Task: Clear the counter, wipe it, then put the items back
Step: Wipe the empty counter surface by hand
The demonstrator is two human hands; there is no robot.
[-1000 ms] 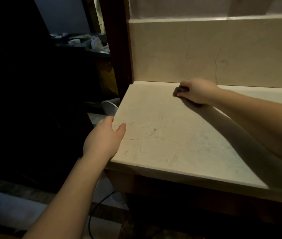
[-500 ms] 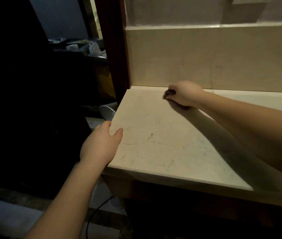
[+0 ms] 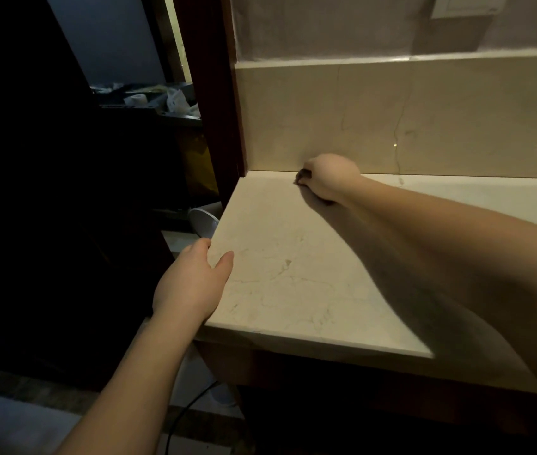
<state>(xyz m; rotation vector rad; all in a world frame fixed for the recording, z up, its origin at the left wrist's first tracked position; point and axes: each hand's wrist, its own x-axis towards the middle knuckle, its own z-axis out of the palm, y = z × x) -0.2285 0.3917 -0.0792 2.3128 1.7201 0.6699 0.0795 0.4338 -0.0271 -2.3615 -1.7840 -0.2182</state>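
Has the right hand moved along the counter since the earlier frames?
Yes. The right hand, gripping a dark cloth, has slid left along the backsplash toward the counter's back-left corner.

Pale marble counter (image 3: pixel 293 284), veined; dark cloth (image 3: pixel 303 177) at far edge under right hand (image 3: pixel 331 178); left hand (image 3: pixel 191 287) resting on near-left edge.

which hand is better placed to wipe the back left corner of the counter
Right. The right hand already grips the dark cloth on the counter by the backsplash, near that corner. The left hand holds no cloth and rests on the counter's left edge, nearer the front.
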